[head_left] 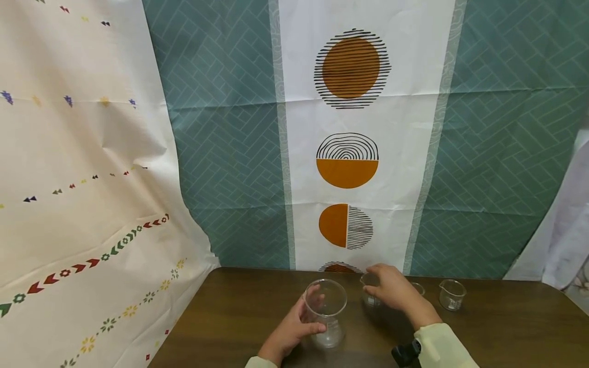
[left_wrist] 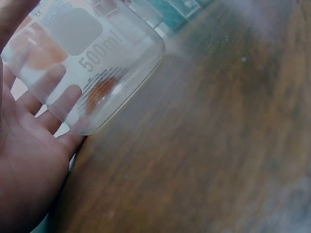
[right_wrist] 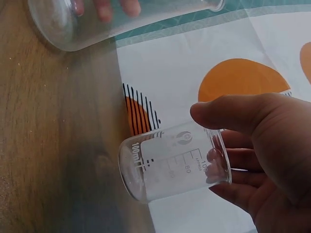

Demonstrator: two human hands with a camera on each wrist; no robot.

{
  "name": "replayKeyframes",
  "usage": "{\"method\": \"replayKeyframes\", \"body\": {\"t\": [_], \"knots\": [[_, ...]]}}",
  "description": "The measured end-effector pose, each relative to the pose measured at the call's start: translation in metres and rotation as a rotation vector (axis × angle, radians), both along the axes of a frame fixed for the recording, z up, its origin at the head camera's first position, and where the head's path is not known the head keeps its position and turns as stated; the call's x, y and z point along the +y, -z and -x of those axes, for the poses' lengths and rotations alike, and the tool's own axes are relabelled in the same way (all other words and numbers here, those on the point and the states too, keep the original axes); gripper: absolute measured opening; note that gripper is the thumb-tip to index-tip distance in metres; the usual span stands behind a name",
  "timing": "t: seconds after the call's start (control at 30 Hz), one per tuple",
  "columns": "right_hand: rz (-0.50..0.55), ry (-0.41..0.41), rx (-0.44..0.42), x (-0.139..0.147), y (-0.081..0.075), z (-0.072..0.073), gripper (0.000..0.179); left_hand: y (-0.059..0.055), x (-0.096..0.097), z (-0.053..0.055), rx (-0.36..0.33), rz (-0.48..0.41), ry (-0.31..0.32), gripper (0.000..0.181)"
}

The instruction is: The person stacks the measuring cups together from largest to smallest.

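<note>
My left hand (head_left: 293, 326) holds a large clear glass beaker (head_left: 332, 327) around its side, thumb in front and fingers behind. The left wrist view shows "500ml" printed on this beaker (left_wrist: 127, 56), which stands upright on the table. To its right, my right hand (head_left: 392, 289) grips a small glass beaker (head_left: 371, 297) by its rim. In the right wrist view the thumb lies on one side of that small beaker (right_wrist: 170, 165) and the fingers on the other; it reads 100ml. Whether its base touches the table I cannot tell.
Another small glass beaker (head_left: 452, 296) stands at the right of the brown wooden table (head_left: 239, 301). Behind my right wrist the rim of one more beaker (head_left: 417, 288) shows. A patterned curtain (head_left: 230, 153) hangs along the table's back edge, and a cream cloth (head_left: 115, 230) hangs at left.
</note>
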State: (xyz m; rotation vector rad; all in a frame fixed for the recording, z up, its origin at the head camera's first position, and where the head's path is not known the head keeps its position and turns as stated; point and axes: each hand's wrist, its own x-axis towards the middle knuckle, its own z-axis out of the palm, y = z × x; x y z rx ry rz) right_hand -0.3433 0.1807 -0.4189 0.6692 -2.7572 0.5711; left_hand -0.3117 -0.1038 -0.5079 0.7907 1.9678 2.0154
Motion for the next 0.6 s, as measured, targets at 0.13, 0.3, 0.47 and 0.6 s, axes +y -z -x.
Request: {"method": "replayKeyframes", "body": {"t": [0.13,0.3,0.47,0.6], "knots": [[0.005,0.008,-0.006,-0.0007,-0.0027,-0.0009,0.045,0.0007,-0.0003,-0.0004,-0.011,-0.007,0.001,0.085],[0.012,0.009,-0.011,0.0,-0.0044,-0.0011,0.045,0.0021,-0.0005,0.0009,-0.015,-0.007,0.008,0.084],[0.015,0.021,-0.022,0.0001,-0.0064,-0.0029,0.047,0.0015,-0.0003,0.0016,-0.011,-0.007,0.014,0.085],[0.015,0.016,-0.017,-0.0001,-0.0079,-0.0041,0.047,-0.0008,-0.0004,0.001,-0.013,-0.016,0.02,0.086]]}}
